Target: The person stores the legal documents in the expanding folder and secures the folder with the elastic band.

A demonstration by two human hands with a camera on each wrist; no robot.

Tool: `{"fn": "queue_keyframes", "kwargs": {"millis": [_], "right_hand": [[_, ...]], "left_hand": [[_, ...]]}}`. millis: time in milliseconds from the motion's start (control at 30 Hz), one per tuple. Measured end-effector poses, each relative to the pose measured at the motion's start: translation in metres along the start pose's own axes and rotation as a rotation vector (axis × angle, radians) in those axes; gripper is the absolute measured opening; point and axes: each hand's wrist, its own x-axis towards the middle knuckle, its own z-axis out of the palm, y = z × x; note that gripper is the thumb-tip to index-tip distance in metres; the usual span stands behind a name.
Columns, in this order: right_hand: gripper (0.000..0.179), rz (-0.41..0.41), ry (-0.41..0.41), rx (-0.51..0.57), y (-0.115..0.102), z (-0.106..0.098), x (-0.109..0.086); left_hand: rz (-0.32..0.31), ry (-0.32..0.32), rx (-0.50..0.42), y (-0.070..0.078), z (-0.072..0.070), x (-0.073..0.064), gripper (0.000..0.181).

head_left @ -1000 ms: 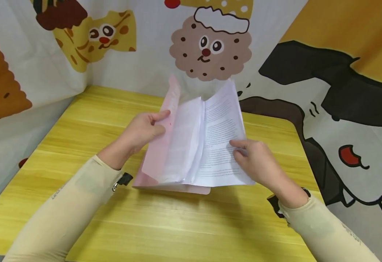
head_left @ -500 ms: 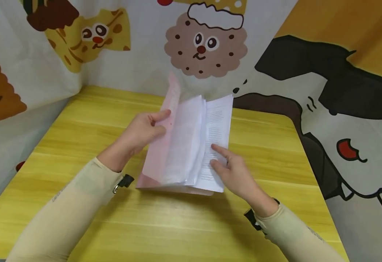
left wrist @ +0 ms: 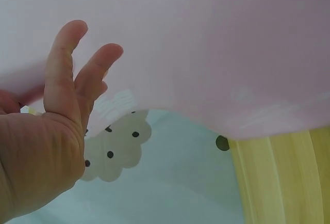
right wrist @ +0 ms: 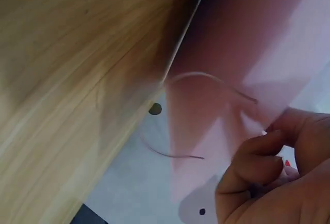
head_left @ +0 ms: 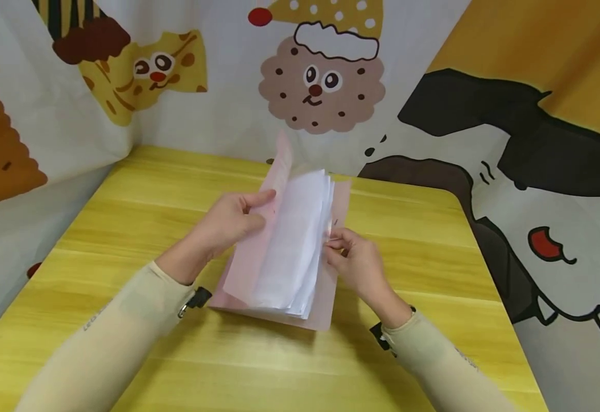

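A pink paper folder (head_left: pixel 250 257) stands partly open on the table, its front cover raised and curling at the top. Several white sheets (head_left: pixel 294 246) lean inside it, apart from the pink back cover (head_left: pixel 325 303). My left hand (head_left: pixel 227 223) pinches the raised cover near its outer edge; in the left wrist view other fingers (left wrist: pixel 64 74) extend behind the pink sheet. At the sheets' right edge, my right hand (head_left: pixel 358 266) pinches with thumb and bent fingers. Thin curved strips (right wrist: pixel 216 79) stick out beside the pink cover in the right wrist view.
The yellow wood-grain table (head_left: pixel 140 229) runs on all sides of the folder. A printed cloth (head_left: pixel 227 114) with cartoon figures hangs behind it and along the right. Dark straps with small devices (head_left: pixel 199 300) sit at both wrists.
The printed sheet at the right has folded over leftward onto the other sheets, baring the pink back cover. My right hand has moved left, its fingers now drawn together. The left hand keeps its hold.
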Motion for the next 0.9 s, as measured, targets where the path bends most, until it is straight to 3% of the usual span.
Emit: {"fn": "queue_keyframes", "kwargs": {"millis": [133,333,533,667,767,900], "right_hand": [[0.023,0.015,0.021,-0.051,0.008,0.003,0.001],[0.038,0.195,0.026,0.090,0.029,-0.010,0.001],[0.052,0.366,-0.139,0.260,0.047,-0.014,0.007],[0.058,0.473,-0.244,0.447,0.056,-0.010,0.011],[0.058,0.508,-0.283,0.544,0.064,-0.007,0.015],[0.058,0.516,-0.309,0.571,0.070,-0.007,0.017]], "left_hand": [[-0.008,0.029,0.008,-0.002,0.003,-0.001,0.065],[-0.004,0.043,0.062,0.000,0.004,0.000,0.063],[0.027,-0.030,0.109,0.001,0.011,0.001,0.063],[0.036,-0.023,0.119,0.000,0.014,0.003,0.065],[0.030,-0.003,0.126,0.000,0.013,0.004,0.065],[0.019,0.008,0.121,0.002,0.013,0.005,0.065]]}}
